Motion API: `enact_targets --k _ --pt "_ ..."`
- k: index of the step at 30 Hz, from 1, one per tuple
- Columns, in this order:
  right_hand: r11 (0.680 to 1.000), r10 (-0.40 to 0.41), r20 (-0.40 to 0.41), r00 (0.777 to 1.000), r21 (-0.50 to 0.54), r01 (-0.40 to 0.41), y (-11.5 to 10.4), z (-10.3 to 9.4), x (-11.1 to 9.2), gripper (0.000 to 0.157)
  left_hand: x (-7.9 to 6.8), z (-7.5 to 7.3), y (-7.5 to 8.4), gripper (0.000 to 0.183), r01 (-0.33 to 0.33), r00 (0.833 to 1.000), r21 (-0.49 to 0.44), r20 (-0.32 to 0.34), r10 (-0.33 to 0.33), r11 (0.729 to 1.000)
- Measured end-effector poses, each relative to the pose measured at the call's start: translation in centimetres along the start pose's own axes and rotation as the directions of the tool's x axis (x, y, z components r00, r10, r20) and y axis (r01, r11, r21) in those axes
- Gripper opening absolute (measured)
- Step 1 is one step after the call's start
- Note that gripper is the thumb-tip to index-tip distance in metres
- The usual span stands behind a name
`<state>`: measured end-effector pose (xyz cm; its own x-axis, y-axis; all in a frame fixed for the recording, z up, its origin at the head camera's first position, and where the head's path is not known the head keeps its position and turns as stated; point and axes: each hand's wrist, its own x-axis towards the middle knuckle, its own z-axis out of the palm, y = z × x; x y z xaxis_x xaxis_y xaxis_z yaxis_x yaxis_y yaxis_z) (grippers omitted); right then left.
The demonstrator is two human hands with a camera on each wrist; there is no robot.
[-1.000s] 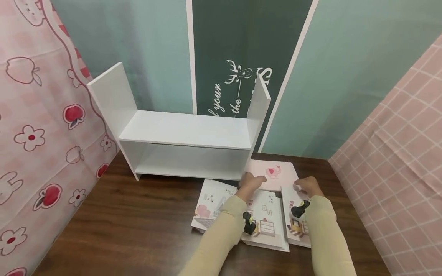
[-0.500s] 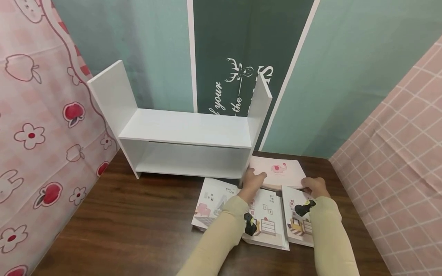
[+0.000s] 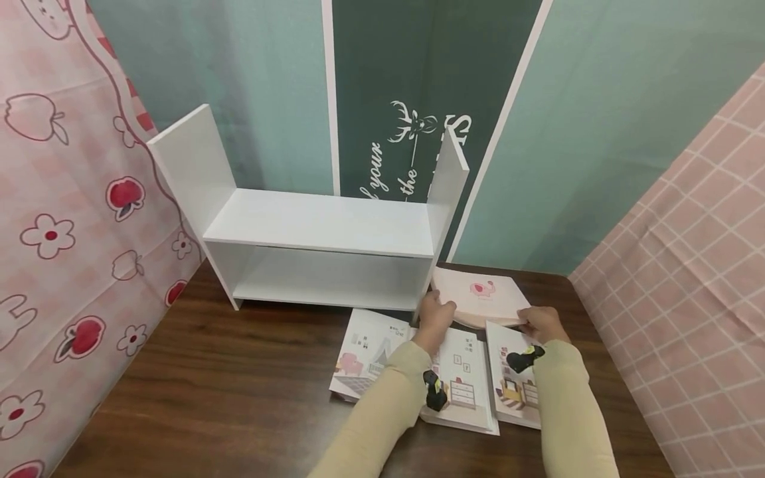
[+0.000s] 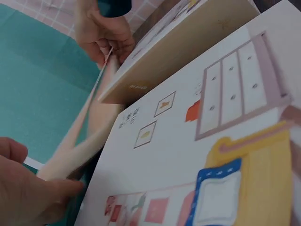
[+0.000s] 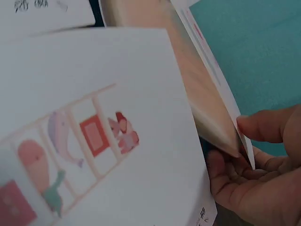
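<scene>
A pale pink book with a red elephant on its cover [image 3: 481, 292] lies behind the other books, its near edge slightly raised. My right hand [image 3: 542, 323] pinches its near right corner, thumb on the cover and fingers beneath, as the right wrist view shows. At its near left corner my left hand [image 3: 435, 320] grips the edge; some fingers are hidden. Pages hang a little apart from the cover in the right wrist view. Closer to me lie white illustrated books: a left one [image 3: 361, 352], a middle one [image 3: 469, 378] and a right one [image 3: 516, 398].
A white two-tier shelf [image 3: 323, 222] stands at the back left, its right side panel close beside my left hand. Brown wooden table [image 3: 209, 398] stretches to the left and front. Patterned pink cloths hang at both sides, and a green printed cloth [image 3: 597, 166] hangs behind.
My right hand has moved from the right white book to the pink book's corner and taken hold. The pink book has shifted slightly right, and its near edge has risen.
</scene>
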<state>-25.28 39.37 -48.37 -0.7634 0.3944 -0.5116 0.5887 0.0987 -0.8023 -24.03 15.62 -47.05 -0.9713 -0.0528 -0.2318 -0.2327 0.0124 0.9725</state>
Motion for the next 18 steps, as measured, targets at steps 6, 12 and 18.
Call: enact_targets --k 6,12,18 --pt "0.986 -0.014 0.027 1.000 0.168 0.009 -0.5 -0.6 -1.0 0.058 -0.2 0.3 -0.3 0.034 -0.034 0.993 0.040 -0.107 0.038 0.999" --pt "0.969 0.009 0.032 0.999 0.246 -0.016 -0.8 -1.3 -1.5 0.039 -0.1 0.3 -0.3 0.027 -0.019 0.990 0.026 -0.142 0.023 0.999" --pt "0.963 0.010 -0.003 1.000 0.269 -0.009 -0.9 -1.1 -1.3 0.043 -0.2 0.3 -0.7 0.033 0.009 0.993 0.002 -0.121 -0.008 1.000"
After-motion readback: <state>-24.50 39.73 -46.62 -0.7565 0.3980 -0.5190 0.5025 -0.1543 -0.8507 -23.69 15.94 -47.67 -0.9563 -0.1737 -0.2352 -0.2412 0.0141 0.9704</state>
